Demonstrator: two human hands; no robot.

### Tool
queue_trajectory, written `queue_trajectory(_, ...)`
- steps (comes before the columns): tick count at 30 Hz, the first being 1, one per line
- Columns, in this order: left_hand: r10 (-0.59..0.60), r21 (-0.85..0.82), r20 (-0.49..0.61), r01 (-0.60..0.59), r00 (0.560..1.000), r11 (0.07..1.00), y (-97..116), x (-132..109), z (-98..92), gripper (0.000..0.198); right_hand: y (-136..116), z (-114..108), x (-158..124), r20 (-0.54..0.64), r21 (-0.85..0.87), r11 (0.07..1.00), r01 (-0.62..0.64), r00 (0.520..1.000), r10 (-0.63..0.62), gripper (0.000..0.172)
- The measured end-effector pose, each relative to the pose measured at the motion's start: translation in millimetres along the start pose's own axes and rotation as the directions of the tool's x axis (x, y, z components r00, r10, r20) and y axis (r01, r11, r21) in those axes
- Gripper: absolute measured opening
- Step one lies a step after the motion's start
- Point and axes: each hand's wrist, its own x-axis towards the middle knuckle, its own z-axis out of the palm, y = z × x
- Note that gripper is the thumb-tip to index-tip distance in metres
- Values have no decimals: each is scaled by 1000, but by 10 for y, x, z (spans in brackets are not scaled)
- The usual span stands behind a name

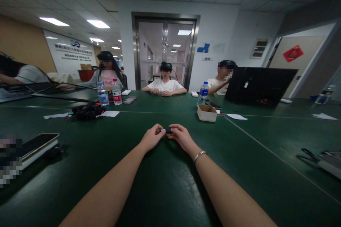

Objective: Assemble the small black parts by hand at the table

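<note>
Both of my hands meet over the green table, pinching one small black object [168, 131] between them. A silvery tip shows on its left side, and the object is too small to name more exactly. My left hand [152, 137] is closed on the silvery end with thumb and fingertips. Around the black end, the fingers of my right hand [182, 136] are pressed together. A silver bangle [199, 156] circles my right wrist. Beyond my right hand stands a small open cardboard box [207, 114].
The green table [106, 156] stretches on all sides. Bottles [117, 92] and a black bundle [87, 110] stand back left; a water bottle [204, 93] and a black monitor [258, 85] back right. A phone [39, 145] tops a stack at left. Several people sit opposite and at left.
</note>
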Motion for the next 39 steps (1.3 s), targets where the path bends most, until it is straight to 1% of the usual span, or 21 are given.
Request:
queue_trajectory(5, -25, 67, 8, 25, 1000, 997, -1, 6, 6, 48, 3, -4, 14, -2, 0, 1000, -18, 1000, 18, 15)
queue_trajectory(8, -17, 23, 5, 17, 1000, 1000, -5, 6, 8, 42, 7, -8, 20, -2, 0, 1000, -12, 1000, 12, 14)
queue_trajectory(10, -5, 23, 12, 5, 1000, 1000, -12, 9, 6, 41, 9, -7, 18, 7, -8, 1000, -8, 1000, 8, 15)
queue_trajectory(14, -13, 107, 10, 12, 1000, 994, -17, 22, -5, 54, 17, -1, 4, 42, -72, 997, 17, 999, -14, 16)
queue_trajectory(17, -31, 106, -1, 31, 1000, 994, 0, 21, -13, 59, 25, 0, -2, 76, -122, 992, 41, 997, -31, 21)
queue_trajectory(21, -77, 81, 0, 77, 997, 994, 24, 6, -19, 61, 31, -5, -2, 117, -184, 980, 79, 992, -58, 30)
queue_trajectory(24, -79, 38, -9, 79, 997, 996, 25, -3, -17, 56, 37, -7, 6, 109, -188, 979, 80, 992, -60, 32)
queue_trajectory(27, -32, -56, -16, 31, 999, 998, 15, -1, -10, 39, 45, -9, 15, 91, -177, 982, 69, 994, -54, 33)
queue_trajectory(29, -9, -68, -22, 7, 1000, 998, 7, 7, -7, 33, 49, -9, 17, 86, -173, 983, 66, 995, -51, 33)
queue_trajectory(31, -3, -21, -22, 3, 1000, 1000, 2, 15, -7, 37, 50, -8, 18, 83, -175, 982, 65, 995, -51, 33)
queue_trajectory(33, -23, 27, -20, 24, 1000, 999, 3, 19, -10, 48, 50, -8, 19, 84, -179, 982, 68, 995, -54, 32)
queue_trajectory(35, -46, 27, -21, 46, 999, 999, 11, 13, -16, 53, 48, -7, 19, 79, -174, 982, 71, 995, -58, 32)
queue_trajectory(39, -39, -59, 14, 39, 999, 998, 32, -7, -30, 38, 37, -1, 14, 66, -153, 986, 61, 997, -51, 32)
